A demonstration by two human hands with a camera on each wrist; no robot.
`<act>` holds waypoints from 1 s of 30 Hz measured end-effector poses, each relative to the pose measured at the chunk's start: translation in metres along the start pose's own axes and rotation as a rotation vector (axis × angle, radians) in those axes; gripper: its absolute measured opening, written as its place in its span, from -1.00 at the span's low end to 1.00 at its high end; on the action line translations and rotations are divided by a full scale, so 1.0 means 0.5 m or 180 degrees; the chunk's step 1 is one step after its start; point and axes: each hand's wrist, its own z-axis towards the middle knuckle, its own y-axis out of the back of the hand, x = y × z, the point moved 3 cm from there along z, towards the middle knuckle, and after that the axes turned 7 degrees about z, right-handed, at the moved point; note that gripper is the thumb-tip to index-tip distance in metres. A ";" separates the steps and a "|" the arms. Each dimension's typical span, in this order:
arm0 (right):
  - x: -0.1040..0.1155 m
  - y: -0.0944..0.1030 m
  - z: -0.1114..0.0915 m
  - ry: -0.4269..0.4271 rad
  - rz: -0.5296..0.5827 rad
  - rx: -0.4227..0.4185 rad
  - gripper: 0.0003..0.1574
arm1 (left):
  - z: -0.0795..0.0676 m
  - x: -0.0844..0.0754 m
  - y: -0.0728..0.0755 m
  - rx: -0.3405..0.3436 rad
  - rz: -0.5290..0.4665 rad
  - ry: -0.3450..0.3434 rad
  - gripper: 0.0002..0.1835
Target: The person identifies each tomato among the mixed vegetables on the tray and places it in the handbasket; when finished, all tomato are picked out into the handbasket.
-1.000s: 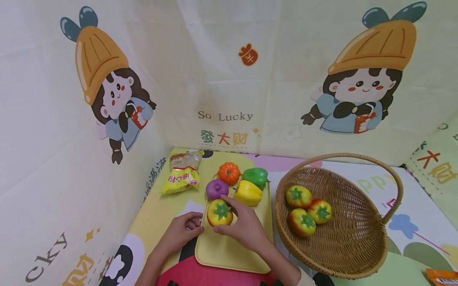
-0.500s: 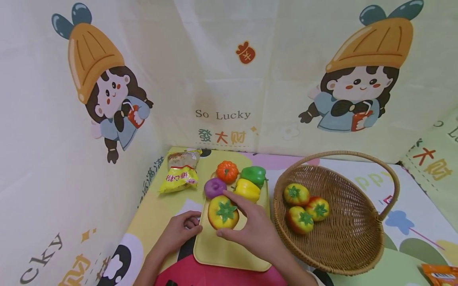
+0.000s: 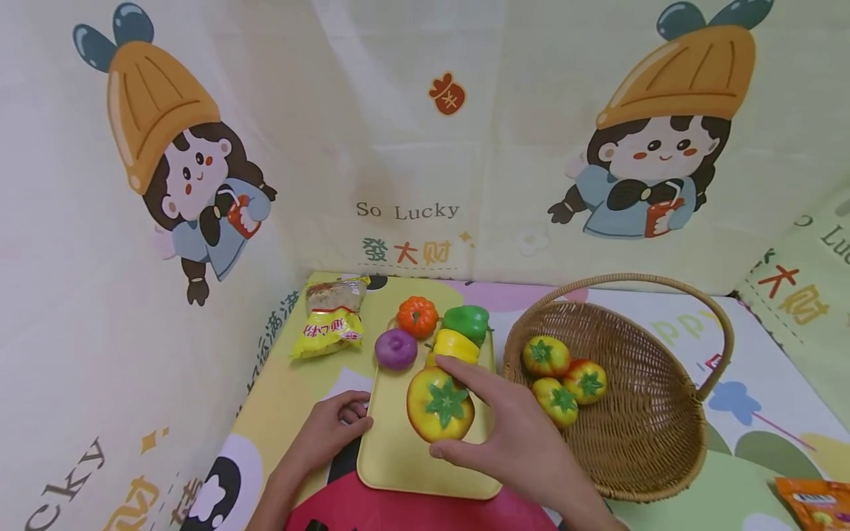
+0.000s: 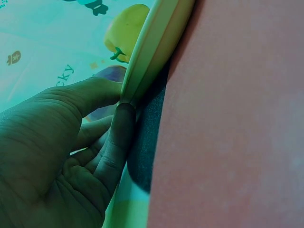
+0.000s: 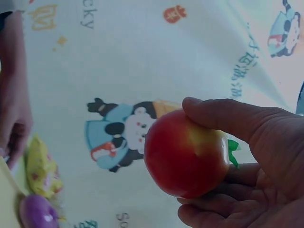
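Note:
My right hand [image 3: 511,435] grips a red-and-yellow toy tomato [image 3: 440,405] with a green star-shaped leaf top, held above the yellow tray [image 3: 425,472]. In the right wrist view the thumb and fingers curl round the tomato [image 5: 185,156], its red underside showing. At the tray's left edge, my left hand [image 3: 335,428] pinches the rim; the left wrist view shows thumb and finger on either side of the rim [image 4: 154,47]. On the tray's far part lie an orange toy pumpkin [image 3: 417,317], a purple round vegetable [image 3: 395,349], a green pepper [image 3: 466,323] and a yellow pepper [image 3: 457,345].
Right of the tray stands a wicker basket [image 3: 637,442] with a tall handle and several similar toy tomatoes [image 3: 547,357] inside. A yellow food packet [image 3: 330,317] lies at the back left. An orange packet [image 3: 815,504] sits at the right front. Printed cloth walls surround the table.
My right hand has lifted the tomato off the tray and carried it up and to the right, toward the basket. The left hand stays at the tray's edge. The head view has shifted slightly.

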 end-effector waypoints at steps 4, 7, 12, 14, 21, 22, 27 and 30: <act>0.006 0.043 -0.018 -0.0117 -0.0201 -0.0077 0.01 | 0.001 0.001 -0.002 0.0014 -0.0008 0.0005 -0.57; 0.002 0.078 -0.031 -0.0255 -0.0311 -0.0125 0.01 | 0.000 0.002 -0.001 0.0013 -0.0018 0.0000 -0.57; -0.014 0.141 -0.045 -0.0286 -0.0504 -0.0179 -0.01 | -0.005 0.005 0.001 -0.0006 -0.0041 0.0020 -0.58; -0.022 0.166 -0.049 -0.0209 -0.0608 -0.0174 0.01 | -0.006 0.005 0.001 0.0005 -0.0053 0.0013 -0.58; -0.039 0.225 -0.049 -0.0099 -0.1040 0.0021 0.03 | -0.005 0.002 0.003 0.0015 -0.0053 -0.0008 -0.57; -0.041 0.229 -0.046 -0.0062 -0.1109 0.0059 0.03 | -0.005 0.002 0.003 0.0013 -0.0048 -0.0005 -0.57; -0.058 0.241 -0.029 0.0138 -0.1221 0.0377 0.01 | -0.004 0.001 0.003 0.0000 -0.0066 -0.0027 -0.58; -0.074 0.245 -0.019 0.0182 -0.1200 0.0631 0.00 | -0.001 0.001 0.001 0.0005 -0.0076 -0.0068 -0.58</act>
